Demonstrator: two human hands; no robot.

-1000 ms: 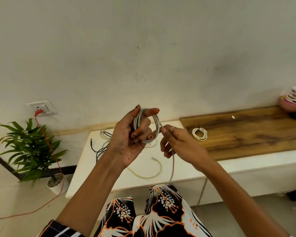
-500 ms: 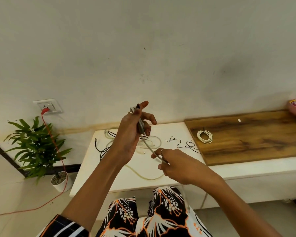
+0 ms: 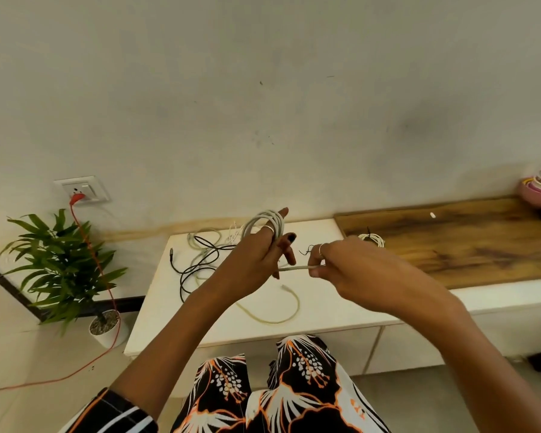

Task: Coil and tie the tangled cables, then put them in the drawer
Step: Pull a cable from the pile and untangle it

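Cable [image 3: 295, 268] tail horizontal between hands

Two hands [image 3: 250, 264], one plant [image 3: 60, 267]

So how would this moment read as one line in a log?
step: coiling | left hand: holds grey cable coil | right hand: pinches its loose end | tied white coil: on wooden board
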